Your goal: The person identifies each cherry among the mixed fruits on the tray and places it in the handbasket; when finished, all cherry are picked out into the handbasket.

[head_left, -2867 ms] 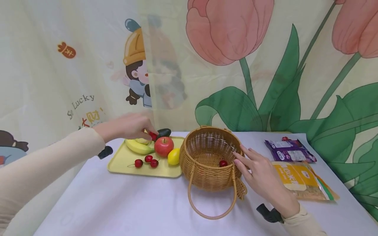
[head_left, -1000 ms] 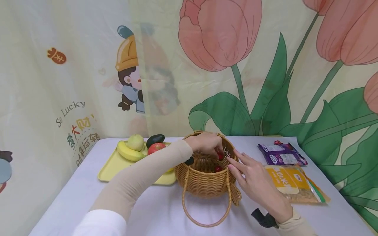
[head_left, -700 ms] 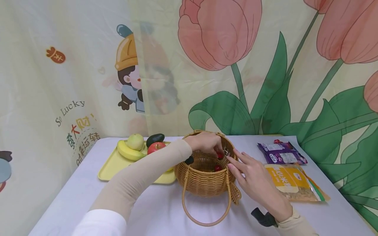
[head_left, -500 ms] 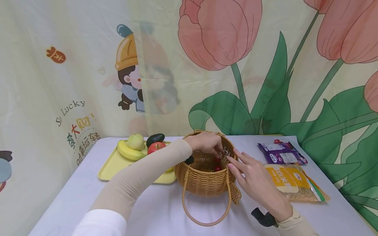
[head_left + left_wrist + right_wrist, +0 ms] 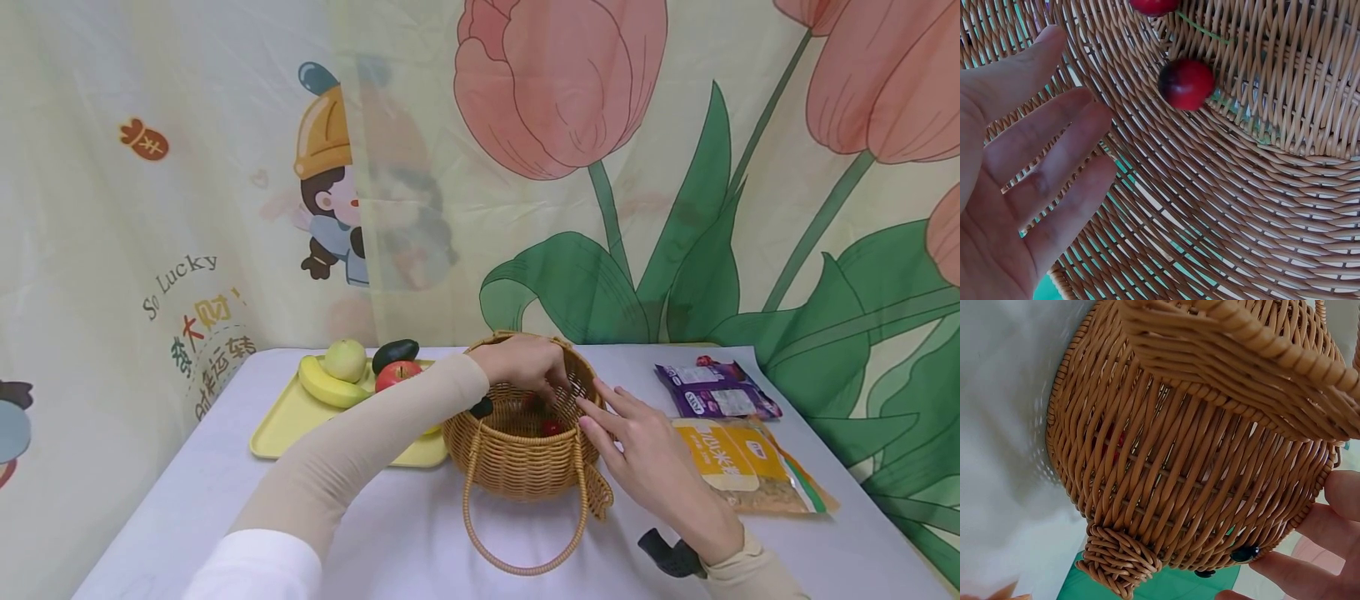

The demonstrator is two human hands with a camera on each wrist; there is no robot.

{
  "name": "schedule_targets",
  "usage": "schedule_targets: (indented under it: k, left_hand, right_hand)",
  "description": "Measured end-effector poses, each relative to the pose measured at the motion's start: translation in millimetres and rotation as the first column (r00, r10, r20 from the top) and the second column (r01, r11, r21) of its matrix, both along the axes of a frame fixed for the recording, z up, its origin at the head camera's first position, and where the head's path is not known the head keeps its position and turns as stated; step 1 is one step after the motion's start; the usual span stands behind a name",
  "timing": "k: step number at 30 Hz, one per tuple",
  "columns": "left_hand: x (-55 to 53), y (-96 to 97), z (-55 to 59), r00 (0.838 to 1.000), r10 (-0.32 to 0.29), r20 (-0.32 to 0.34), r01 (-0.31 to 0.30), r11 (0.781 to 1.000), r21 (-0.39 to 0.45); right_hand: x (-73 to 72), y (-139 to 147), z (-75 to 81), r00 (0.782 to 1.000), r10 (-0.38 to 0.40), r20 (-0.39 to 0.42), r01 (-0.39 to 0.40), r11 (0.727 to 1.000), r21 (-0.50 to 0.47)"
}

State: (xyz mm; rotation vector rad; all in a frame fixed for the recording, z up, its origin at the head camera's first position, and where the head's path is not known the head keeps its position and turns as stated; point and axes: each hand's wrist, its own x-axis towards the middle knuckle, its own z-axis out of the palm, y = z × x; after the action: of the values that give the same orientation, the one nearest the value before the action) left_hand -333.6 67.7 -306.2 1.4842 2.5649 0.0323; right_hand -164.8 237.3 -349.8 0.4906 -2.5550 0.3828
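A round wicker basket [image 5: 517, 468] stands on the table with its looped handle folded down in front. My left hand [image 5: 525, 365] reaches through its opening, fingers loosely bent and holding nothing. On the woven bottom lie two red cherries, seen in the left wrist view: a darker-marked cherry [image 5: 1187, 84] with a green stem, and another cherry [image 5: 1155, 5] at the top edge. Both are apart from the fingers. My right hand [image 5: 652, 442] rests its extended fingertips against the basket's right rim; in the right wrist view, fingers [image 5: 1300, 575] touch the wicker near a black bead eye [image 5: 1245, 553].
Left of the basket, a yellow tray [image 5: 281, 433] bears a banana [image 5: 330, 385], a pale round fruit [image 5: 345, 362], an avocado [image 5: 395, 353] and an apple [image 5: 396, 375]; my left forearm hides part of it. Purple packets [image 5: 716, 390] and a yellow bag [image 5: 750, 462] lie right.
My left hand moved from the tray into the basket with a red cherry, then let it go onto the bottom. My right hand stays at the rim.
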Motion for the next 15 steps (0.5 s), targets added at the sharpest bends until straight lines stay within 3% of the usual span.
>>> schedule_targets:
  k: [7,15]
  left_hand:
    - [0.8,1.4,1.1,1.0,-0.016,-0.017,0.016,1.0,0.001]
    - [0.4,9.0,12.3,0.997,-0.067,-0.047,0.066,0.998,-0.015]
  right_hand:
    - [-0.2,0.4,-0.9,1.0,0.0,0.002,0.0,1.0,-0.003]
    - [-0.9,0.8,-0.4,1.0,0.002,-0.002,-0.002,1.0,-0.006]
